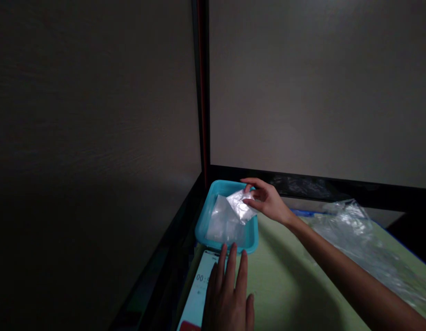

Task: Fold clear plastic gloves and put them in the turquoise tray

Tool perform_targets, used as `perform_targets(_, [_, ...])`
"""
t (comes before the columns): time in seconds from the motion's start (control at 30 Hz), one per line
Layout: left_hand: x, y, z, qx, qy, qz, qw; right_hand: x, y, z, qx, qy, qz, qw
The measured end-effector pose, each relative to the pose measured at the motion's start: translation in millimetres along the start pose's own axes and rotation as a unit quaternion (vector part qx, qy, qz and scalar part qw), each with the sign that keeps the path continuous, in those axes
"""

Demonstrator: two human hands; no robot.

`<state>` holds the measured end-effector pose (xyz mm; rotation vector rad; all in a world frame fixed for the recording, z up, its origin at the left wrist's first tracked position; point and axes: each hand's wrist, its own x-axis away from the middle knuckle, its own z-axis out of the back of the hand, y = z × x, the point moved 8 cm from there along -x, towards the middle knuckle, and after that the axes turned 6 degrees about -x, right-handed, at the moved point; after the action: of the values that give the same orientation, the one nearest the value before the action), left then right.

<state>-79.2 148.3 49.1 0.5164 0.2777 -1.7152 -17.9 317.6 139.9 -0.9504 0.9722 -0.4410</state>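
My right hand [268,202] pinches a small clear plastic bag [241,206] between thumb and fingers, above the right side of a turquoise tray [201,225]. Inside the tray lie more clear plastic bags [221,223], overlapping so that I cannot tell them apart. My left hand [230,289] is open, fingers stretched forward, with its fingertips by the tray's near rim. Part of a phone [194,294] with a timer on its screen is covered by that hand. Whether the left fingers touch the tray or the phone, I cannot tell.
A large crumpled sheet of clear plastic [357,234] lies on the right of the light green table [278,276]. Behind it is a blue object [304,213], partly hidden by my right arm. Panels [319,92] with dark edging meet in a corner behind the tray.
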Motion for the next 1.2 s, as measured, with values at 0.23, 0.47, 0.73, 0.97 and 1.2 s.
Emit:
perform_targets(0.23, [0, 2, 3.0, -0.003, -0.016, 0.020, 1.000, -8, 5, -5, -0.036, -0.069, -0.051, 0.996])
perform_targets(0.47, [4, 2, -0.1, -0.016, -0.013, 0.005, 1.000, -21, -2, -20, 0.054, -0.195, -0.049, 0.978])
perform_targets(0.73, [5, 4, 0.5, -0.038, 0.011, 0.025, 0.999, -14, 5, -77, 0.295, -0.476, -0.094, 0.823])
perform_targets(0.97, [5, 4, 1.1, -0.050, 0.012, 0.030, 0.998, 7, 26, -116, 0.366, -0.574, -0.125, 0.722])
perform_targets(1.2, [5, 6, 1.6, -0.049, 0.007, 0.035, 0.998, 15, 28, -112, 0.352, -0.550, -0.041, 0.756])
